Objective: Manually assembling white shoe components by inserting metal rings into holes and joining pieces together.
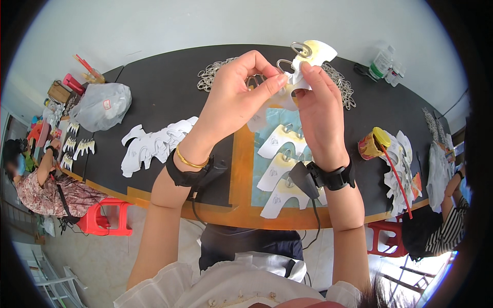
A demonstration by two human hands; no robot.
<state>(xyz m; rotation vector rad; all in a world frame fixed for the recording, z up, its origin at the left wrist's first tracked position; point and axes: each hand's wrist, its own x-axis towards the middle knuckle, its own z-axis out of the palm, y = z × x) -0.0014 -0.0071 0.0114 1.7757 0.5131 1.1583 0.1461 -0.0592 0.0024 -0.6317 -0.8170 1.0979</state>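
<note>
Above the far side of the table, I hold up a white cut-out piece (319,50) with yellowish, glue-like smears and oval metal rings (302,50) along its edge. My right hand (321,110) is closed on it, thumb pressed on the front. The thumb and forefinger of my left hand (239,95) pinch together at its edge, beside a ring; exactly what lies between those tips is partly hidden. Below the hands, a blue-green sheet (262,149) carries several similar white pieces (281,167) with rings at their yellowed edges.
Piles of metal rings (209,74) lie behind my hands. White cut-outs (154,146) are stacked to the left, near a plastic bag (105,105). At right are a yellow-red tub (368,148), a red stick (398,177), more cut-outs (398,192) and bottles (382,62). Other people sit on both sides.
</note>
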